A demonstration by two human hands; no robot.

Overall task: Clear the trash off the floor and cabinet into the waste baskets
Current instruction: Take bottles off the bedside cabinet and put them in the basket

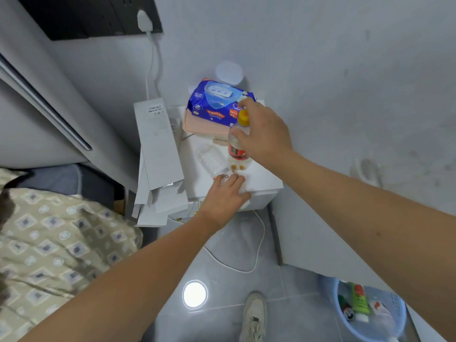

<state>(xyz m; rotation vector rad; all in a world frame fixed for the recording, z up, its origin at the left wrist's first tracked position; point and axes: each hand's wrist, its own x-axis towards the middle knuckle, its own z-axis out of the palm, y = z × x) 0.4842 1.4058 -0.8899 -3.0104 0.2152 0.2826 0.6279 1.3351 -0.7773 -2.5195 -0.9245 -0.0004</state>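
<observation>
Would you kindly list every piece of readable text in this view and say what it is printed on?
Nothing reads clearly.
Blue wet-wipe pack: print blurred; a red patch possibly shows "80".
Long white cardboard box: barcode label, too small.
Clear bottle with yellow cap and red label, held by the right hand: label blurred.
Green tube in the blue basket: unreadable.

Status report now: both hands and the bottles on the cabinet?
Right hand grips upright yellow-capped bottle. Left hand at neck of lying clear bottle. Wipes pack behind, not blocking.
</observation>
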